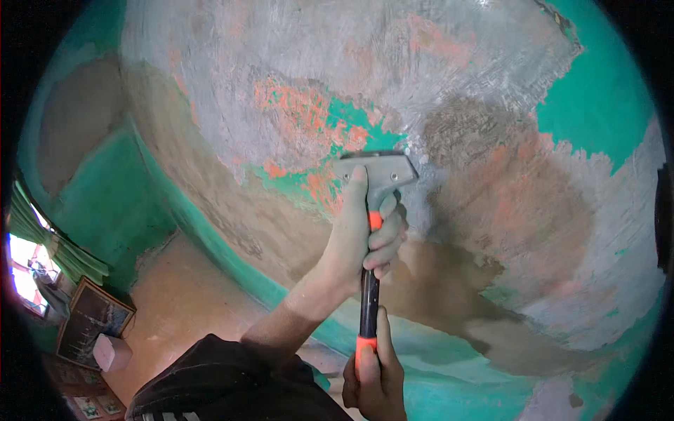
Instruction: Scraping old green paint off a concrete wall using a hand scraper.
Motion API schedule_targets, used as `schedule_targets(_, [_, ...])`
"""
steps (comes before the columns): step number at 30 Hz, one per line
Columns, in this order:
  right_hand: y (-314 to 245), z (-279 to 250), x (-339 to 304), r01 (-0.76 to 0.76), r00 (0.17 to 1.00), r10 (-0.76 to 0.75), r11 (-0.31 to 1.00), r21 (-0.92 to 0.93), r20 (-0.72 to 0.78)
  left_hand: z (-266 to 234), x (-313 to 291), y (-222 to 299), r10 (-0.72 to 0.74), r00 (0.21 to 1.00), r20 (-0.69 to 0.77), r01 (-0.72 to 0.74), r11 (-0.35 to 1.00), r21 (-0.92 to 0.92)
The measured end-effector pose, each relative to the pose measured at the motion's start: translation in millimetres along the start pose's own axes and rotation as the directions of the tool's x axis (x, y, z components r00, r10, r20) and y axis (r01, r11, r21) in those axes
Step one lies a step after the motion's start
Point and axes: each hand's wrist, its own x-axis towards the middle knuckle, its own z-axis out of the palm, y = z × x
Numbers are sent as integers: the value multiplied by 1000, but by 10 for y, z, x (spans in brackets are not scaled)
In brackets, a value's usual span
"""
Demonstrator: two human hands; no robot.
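Observation:
A long-handled paint scraper (379, 172) has a wide grey head and a black and orange handle. Its blade edge is at the wall (484, 42), beside a remaining patch of green and orange paint (309, 116). My left hand (354, 228) wraps round the upper handle, thumb pressed along the back of the head. Lower down, my right hand (379, 393) grips the orange end of the handle. Around the scraper the wall is mostly bare grey and brown plaster, with rough orange traces.
Green paint (597, 98) still covers the wall at the upper right. At the lower left, a framed picture (91, 323) leans near a white box (112, 352) on the tan floor (189, 295). A green curtain (49, 238) hangs by a bright window (28, 270).

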Motion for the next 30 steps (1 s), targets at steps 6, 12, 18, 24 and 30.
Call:
schedule_targets(6, [-91, 6, 71, -61, 996, 56, 996, 67, 66, -83, 13, -38, -59, 998, 13, 59, 998, 6])
schedule_targets(12, [61, 9, -71, 1, 1000, -2, 996, 90, 9, -24, -93, -195, -137, 988, -76, 138, 990, 20])
schedule_targets(18, [65, 46, -100, -31, 999, 31, 999, 11, -21, 0, -94, -110, -93, 994, -62, 95, 995, 26])
schedule_targets(24, [27, 18, -71, -6, 999, 6, 1000, -12, 40, -53, -46, -41, -69, 997, 33, 72, 995, -73])
schedule_targets(30, [-13, 94, 76, 21, 999, -20, 1000, -20, 47, -80, -41, 64, -15, 999, 38, 19, 995, -96])
